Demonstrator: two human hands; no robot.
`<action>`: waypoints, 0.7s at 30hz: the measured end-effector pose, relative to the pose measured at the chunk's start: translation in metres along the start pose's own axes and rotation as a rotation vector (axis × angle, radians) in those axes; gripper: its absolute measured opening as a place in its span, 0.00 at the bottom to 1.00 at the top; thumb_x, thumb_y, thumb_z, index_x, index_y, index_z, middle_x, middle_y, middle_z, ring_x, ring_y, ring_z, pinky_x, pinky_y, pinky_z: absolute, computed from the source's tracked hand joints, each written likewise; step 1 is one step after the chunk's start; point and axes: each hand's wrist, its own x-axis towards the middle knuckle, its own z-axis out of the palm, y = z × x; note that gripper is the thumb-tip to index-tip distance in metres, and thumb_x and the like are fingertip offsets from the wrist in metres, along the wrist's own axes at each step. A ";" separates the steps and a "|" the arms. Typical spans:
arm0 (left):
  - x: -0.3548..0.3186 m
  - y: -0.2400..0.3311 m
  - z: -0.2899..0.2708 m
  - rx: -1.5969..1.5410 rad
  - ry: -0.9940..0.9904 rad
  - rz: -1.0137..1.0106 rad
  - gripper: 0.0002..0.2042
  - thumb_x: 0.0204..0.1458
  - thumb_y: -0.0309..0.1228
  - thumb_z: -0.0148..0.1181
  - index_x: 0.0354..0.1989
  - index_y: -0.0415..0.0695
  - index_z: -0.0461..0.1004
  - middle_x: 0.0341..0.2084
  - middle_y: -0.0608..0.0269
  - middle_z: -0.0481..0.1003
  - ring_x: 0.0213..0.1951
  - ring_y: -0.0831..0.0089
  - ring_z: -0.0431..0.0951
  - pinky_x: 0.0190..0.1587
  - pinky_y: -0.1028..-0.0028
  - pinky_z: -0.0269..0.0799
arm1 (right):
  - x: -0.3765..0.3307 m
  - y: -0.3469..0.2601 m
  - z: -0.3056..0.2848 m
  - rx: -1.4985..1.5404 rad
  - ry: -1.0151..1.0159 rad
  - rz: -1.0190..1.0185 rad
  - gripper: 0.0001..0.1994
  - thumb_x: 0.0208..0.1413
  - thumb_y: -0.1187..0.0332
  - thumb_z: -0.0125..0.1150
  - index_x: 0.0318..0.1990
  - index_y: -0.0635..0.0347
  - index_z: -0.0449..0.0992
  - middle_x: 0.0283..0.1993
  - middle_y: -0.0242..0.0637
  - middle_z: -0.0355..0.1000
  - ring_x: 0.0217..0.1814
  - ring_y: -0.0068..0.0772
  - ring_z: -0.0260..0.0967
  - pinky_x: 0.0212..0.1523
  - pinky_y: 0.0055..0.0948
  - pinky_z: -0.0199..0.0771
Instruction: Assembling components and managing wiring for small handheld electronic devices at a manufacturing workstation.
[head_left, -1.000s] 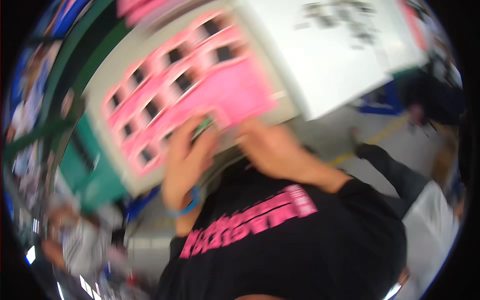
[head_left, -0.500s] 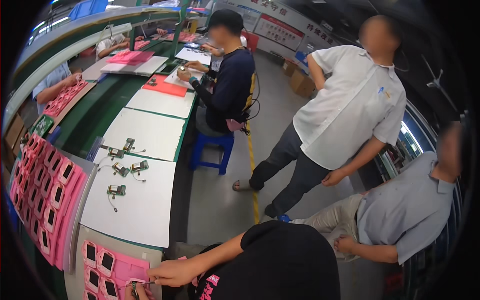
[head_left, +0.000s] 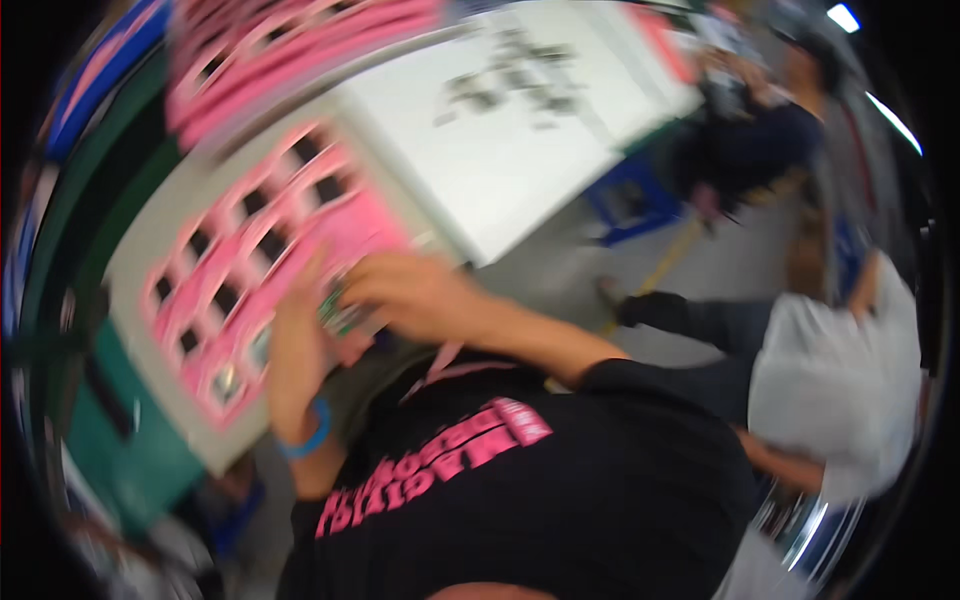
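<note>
Between my two hands is a small green circuit board (head_left: 338,308), blurred by motion. My left hand (head_left: 298,325), with a blue band at its wrist, grips the board between thumb and fingers. From the other side my right hand (head_left: 415,295) reaches in, its fingers curled at the board; whether a thin tool is in them is smeared. Both hands are over the near edge of a pink foam tray (head_left: 365,225). Several white-framed pieces with dark screens (head_left: 268,243) sit in its slots. One framed piece (head_left: 226,382) at the tray's near left corner has no dark screen showing.
Stacked pink trays (head_left: 300,40) stand beyond. To their right, several small circuit boards (head_left: 515,75) with wires lie on a white sheet (head_left: 450,180). A blue stool (head_left: 630,200) and a seated person (head_left: 745,140) are farther right. A person in a white shirt (head_left: 835,390) stands at right.
The view has swung down and left toward the tray, bringing both hands and the board into the middle. Earlier, my right hand held a thin tool against the board.
</note>
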 end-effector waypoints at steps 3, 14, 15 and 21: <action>-0.019 0.000 -0.005 -0.027 0.146 -0.108 0.30 0.76 0.47 0.42 0.78 0.40 0.64 0.47 0.50 0.82 0.22 0.72 0.78 0.21 0.78 0.71 | 0.008 -0.003 -0.002 0.016 -0.067 0.097 0.16 0.51 0.80 0.71 0.48 0.61 0.83 0.53 0.37 0.78 0.51 0.39 0.78 0.51 0.32 0.77; -0.032 0.000 -0.014 0.941 0.403 0.292 0.28 0.56 0.32 0.71 0.67 0.48 0.77 0.41 0.60 0.83 0.38 0.70 0.78 0.41 0.72 0.77 | 0.022 -0.012 0.005 -0.174 -0.084 0.268 0.13 0.54 0.79 0.71 0.47 0.58 0.81 0.48 0.31 0.78 0.41 0.33 0.76 0.41 0.29 0.75; -0.024 -0.002 -0.013 0.960 0.383 0.347 0.29 0.53 0.31 0.72 0.66 0.49 0.77 0.42 0.62 0.83 0.41 0.68 0.77 0.45 0.70 0.76 | 0.023 -0.012 0.005 -0.181 -0.081 0.264 0.13 0.53 0.79 0.71 0.47 0.58 0.81 0.47 0.30 0.78 0.41 0.33 0.76 0.41 0.29 0.75; -0.009 -0.007 -0.011 1.003 0.318 0.466 0.33 0.45 0.30 0.78 0.65 0.49 0.77 0.48 0.66 0.81 0.48 0.65 0.76 0.51 0.67 0.74 | 0.023 -0.011 0.003 -0.225 -0.078 0.240 0.14 0.52 0.79 0.70 0.46 0.56 0.80 0.46 0.29 0.78 0.40 0.33 0.76 0.41 0.30 0.75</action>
